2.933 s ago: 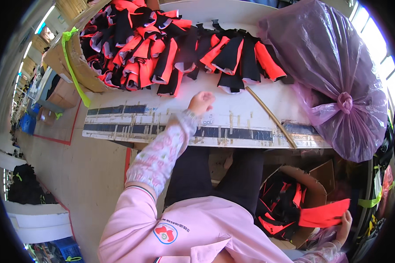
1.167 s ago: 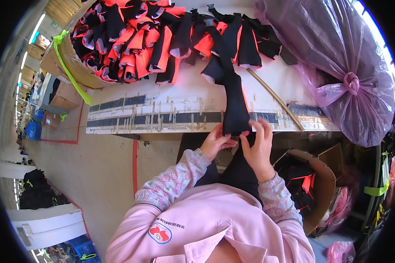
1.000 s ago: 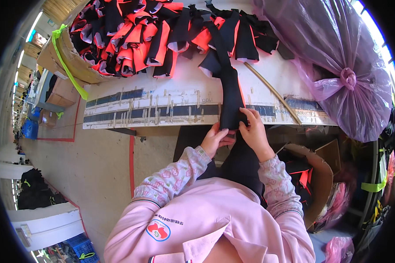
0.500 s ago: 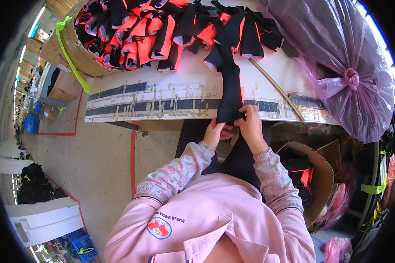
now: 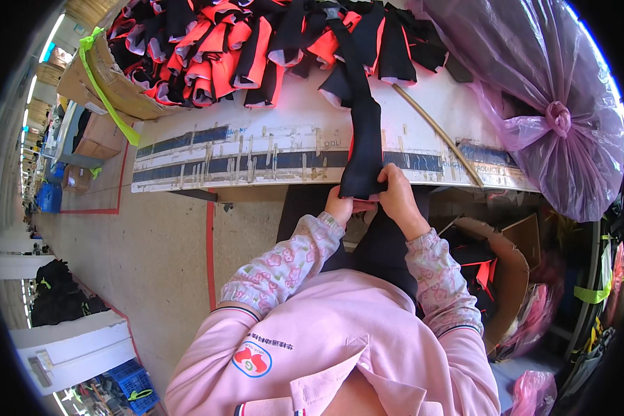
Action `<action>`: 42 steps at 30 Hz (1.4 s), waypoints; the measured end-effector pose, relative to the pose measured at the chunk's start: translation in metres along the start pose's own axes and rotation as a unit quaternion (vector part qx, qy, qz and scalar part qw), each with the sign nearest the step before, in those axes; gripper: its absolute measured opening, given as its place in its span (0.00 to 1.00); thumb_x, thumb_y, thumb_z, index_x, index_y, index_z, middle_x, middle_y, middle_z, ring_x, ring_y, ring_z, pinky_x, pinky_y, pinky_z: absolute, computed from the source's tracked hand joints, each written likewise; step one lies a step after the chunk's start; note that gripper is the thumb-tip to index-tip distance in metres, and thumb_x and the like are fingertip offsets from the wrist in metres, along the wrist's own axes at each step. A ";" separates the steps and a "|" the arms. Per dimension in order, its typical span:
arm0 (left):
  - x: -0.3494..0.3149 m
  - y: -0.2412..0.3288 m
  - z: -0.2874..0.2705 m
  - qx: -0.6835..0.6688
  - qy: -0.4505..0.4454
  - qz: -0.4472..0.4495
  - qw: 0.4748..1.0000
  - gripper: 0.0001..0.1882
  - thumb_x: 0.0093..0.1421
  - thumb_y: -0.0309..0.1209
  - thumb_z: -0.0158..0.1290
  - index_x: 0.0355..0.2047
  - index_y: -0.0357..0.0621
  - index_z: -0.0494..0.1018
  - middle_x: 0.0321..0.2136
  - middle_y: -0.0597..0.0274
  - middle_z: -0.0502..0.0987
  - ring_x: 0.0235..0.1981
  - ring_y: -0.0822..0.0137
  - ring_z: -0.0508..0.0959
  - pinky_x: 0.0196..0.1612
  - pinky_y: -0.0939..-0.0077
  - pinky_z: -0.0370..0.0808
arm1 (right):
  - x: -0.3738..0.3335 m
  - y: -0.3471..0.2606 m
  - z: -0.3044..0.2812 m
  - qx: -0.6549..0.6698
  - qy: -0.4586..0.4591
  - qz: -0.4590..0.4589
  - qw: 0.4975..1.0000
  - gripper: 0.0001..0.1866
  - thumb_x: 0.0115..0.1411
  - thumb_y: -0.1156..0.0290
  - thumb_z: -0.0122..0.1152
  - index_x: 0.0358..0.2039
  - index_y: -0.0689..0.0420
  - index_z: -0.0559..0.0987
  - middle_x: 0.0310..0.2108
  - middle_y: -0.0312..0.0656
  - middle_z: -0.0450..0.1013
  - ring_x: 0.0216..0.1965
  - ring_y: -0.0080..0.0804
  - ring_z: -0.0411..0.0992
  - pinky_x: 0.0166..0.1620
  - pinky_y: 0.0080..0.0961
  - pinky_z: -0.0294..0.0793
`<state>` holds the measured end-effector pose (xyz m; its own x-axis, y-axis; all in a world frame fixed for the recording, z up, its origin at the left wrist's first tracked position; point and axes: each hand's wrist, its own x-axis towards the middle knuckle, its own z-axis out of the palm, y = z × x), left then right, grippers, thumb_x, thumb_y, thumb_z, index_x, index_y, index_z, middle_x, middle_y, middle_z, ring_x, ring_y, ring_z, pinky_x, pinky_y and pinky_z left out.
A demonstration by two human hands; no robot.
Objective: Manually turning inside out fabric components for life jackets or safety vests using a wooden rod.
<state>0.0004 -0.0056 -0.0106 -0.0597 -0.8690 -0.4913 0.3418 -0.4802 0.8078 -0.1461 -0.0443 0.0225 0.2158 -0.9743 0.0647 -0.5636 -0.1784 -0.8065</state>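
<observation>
A long black fabric piece with a thin orange edge runs from the pile down over the front edge of the table. Its near end lies between my two hands, just off that edge. My left hand is closed on the left corner, its fingers partly hidden beneath the cloth. At the right corner, the thumb and fingers of my right hand pinch the fabric. Similar black and orange fabric pieces are heaped at the far side of the white table.
A wooden stick lies slantwise on the table. Beyond it sits a knotted purple plastic bag. A cardboard box with a neon strap stands at the far left; another open carton holds fabric below right.
The fabric's near part has turned a little, so its orange edge shows on the left instead of the right. Both hands keep hold, with only slight shifts.
</observation>
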 end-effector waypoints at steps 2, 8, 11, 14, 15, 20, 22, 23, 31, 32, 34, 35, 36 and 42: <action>-0.002 0.002 0.003 -0.020 0.003 -0.005 1.000 0.21 0.64 0.42 0.39 0.39 0.35 0.71 0.31 0.50 0.78 0.28 0.58 0.80 0.36 0.68 0.78 | 0.000 0.000 0.001 -0.016 0.021 -0.016 1.000 0.16 0.33 0.90 0.54 0.26 0.62 0.65 0.26 0.50 0.66 0.32 0.50 0.67 0.36 0.32 0.67; 0.000 0.000 0.006 -0.014 -0.001 -0.005 1.000 0.15 0.63 0.36 0.43 0.38 0.35 0.71 0.29 0.50 0.78 0.27 0.59 0.80 0.31 0.72 0.78 | -0.002 -0.013 0.000 -0.039 0.009 0.002 0.999 0.17 0.34 0.88 0.56 0.26 0.62 0.65 0.29 0.51 0.66 0.34 0.54 0.66 0.36 0.35 0.67; 0.000 -0.002 0.007 -0.012 0.001 0.017 1.000 0.14 0.63 0.35 0.44 0.39 0.34 0.71 0.29 0.49 0.78 0.27 0.59 0.80 0.30 0.73 0.78 | -0.003 -0.016 0.000 -0.039 0.007 0.008 0.999 0.17 0.34 0.88 0.57 0.26 0.61 0.65 0.28 0.51 0.66 0.34 0.54 0.66 0.36 0.36 0.67; 0.000 -0.003 0.006 -0.019 -0.001 0.028 0.999 0.14 0.63 0.33 0.42 0.39 0.33 0.71 0.29 0.49 0.78 0.26 0.58 0.80 0.31 0.72 0.79 | -0.003 -0.013 -0.001 -0.040 0.003 0.002 0.999 0.17 0.34 0.88 0.57 0.27 0.61 0.65 0.28 0.50 0.66 0.34 0.53 0.66 0.36 0.36 0.67; 0.000 -0.002 0.006 -0.023 -0.007 0.027 0.999 0.14 0.64 0.32 0.42 0.39 0.33 0.70 0.29 0.48 0.78 0.26 0.58 0.80 0.31 0.72 0.79 | -0.003 -0.012 -0.002 -0.040 0.003 0.003 0.999 0.17 0.34 0.88 0.57 0.27 0.61 0.65 0.28 0.50 0.66 0.34 0.53 0.66 0.36 0.36 0.67; 0.001 -0.003 0.009 -0.039 0.009 0.010 0.999 0.15 0.64 0.35 0.42 0.40 0.34 0.70 0.30 0.49 0.77 0.28 0.58 0.80 0.32 0.71 0.79 | -0.001 -0.028 -0.018 -0.108 -0.069 0.056 0.990 0.15 0.40 0.79 0.63 0.28 0.61 0.67 0.30 0.49 0.70 0.36 0.51 0.69 0.38 0.34 0.68; 0.003 -0.005 0.009 -0.036 0.005 0.009 0.999 0.17 0.64 0.38 0.43 0.41 0.35 0.70 0.31 0.50 0.77 0.29 0.59 0.80 0.33 0.70 0.79 | 0.003 -0.039 -0.035 -0.117 -0.120 0.048 0.985 0.15 0.42 0.75 0.64 0.31 0.61 0.69 0.32 0.49 0.71 0.38 0.51 0.69 0.39 0.34 0.68; 0.003 -0.007 0.011 -0.041 0.012 0.018 0.999 0.16 0.64 0.37 0.43 0.41 0.35 0.70 0.30 0.50 0.77 0.28 0.59 0.80 0.32 0.70 0.79 | 0.005 -0.043 -0.043 -0.127 -0.170 0.042 0.976 0.17 0.44 0.72 0.65 0.33 0.61 0.70 0.34 0.50 0.71 0.39 0.50 0.69 0.40 0.34 0.68; 0.003 -0.007 0.027 -0.065 0.026 0.058 0.996 0.12 0.63 0.26 0.39 0.40 0.32 0.69 0.31 0.50 0.76 0.26 0.58 0.79 0.25 0.73 0.79 | 0.046 -0.068 -0.014 -0.143 0.093 -0.223 0.960 0.32 0.52 0.55 0.58 0.52 0.63 0.65 0.54 0.51 0.62 0.57 0.45 0.59 0.55 0.37 0.61; 0.004 -0.011 0.027 -0.063 0.032 0.073 0.995 0.11 0.62 0.25 0.40 0.40 0.31 0.69 0.31 0.51 0.76 0.26 0.58 0.79 0.25 0.72 0.79 | 0.048 -0.064 -0.007 -0.187 0.069 -0.231 0.952 0.34 0.54 0.52 0.54 0.54 0.63 0.62 0.57 0.50 0.58 0.60 0.44 0.53 0.59 0.37 0.54; 0.006 -0.016 0.026 -0.060 0.038 0.086 0.994 0.11 0.62 0.24 0.40 0.39 0.31 0.69 0.30 0.51 0.76 0.25 0.58 0.79 0.25 0.72 0.79 | 0.049 -0.040 0.008 -0.231 0.045 -0.237 0.942 0.37 0.56 0.49 0.50 0.56 0.64 0.60 0.60 0.50 0.53 0.64 0.42 0.47 0.62 0.37 0.48; 0.007 -0.015 0.026 -0.062 0.047 0.054 0.996 0.11 0.62 0.24 0.40 0.39 0.31 0.69 0.30 0.51 0.76 0.25 0.58 0.79 0.24 0.72 0.79 | 0.049 -0.019 0.012 -0.250 0.013 -0.214 0.944 0.37 0.57 0.48 0.48 0.58 0.63 0.57 0.62 0.49 0.51 0.64 0.42 0.44 0.63 0.38 0.44; 0.009 -0.014 0.026 -0.063 0.055 0.023 0.996 0.10 0.61 0.23 0.40 0.39 0.30 0.70 0.30 0.51 0.76 0.24 0.58 0.79 0.24 0.71 0.79 | 0.051 -0.005 0.013 -0.269 -0.018 -0.190 0.944 0.38 0.58 0.47 0.45 0.60 0.62 0.53 0.63 0.48 0.48 0.65 0.41 0.42 0.64 0.38 0.41; 0.011 -0.021 0.013 -0.106 -0.042 0.017 0.993 0.16 0.62 0.36 0.44 0.42 0.35 0.68 0.33 0.51 0.76 0.32 0.58 0.79 0.36 0.66 0.78 | 0.050 0.003 0.012 -0.255 -0.019 -0.204 0.945 0.37 0.59 0.48 0.44 0.61 0.62 0.53 0.63 0.48 0.48 0.65 0.42 0.42 0.64 0.38 0.40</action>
<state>-0.0201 -0.0070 -0.0290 -0.1196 -0.8958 -0.4282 0.5347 -0.4215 0.7325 -0.1274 -0.0918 0.0158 0.5213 -0.8061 0.2801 -0.7364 -0.5908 -0.3297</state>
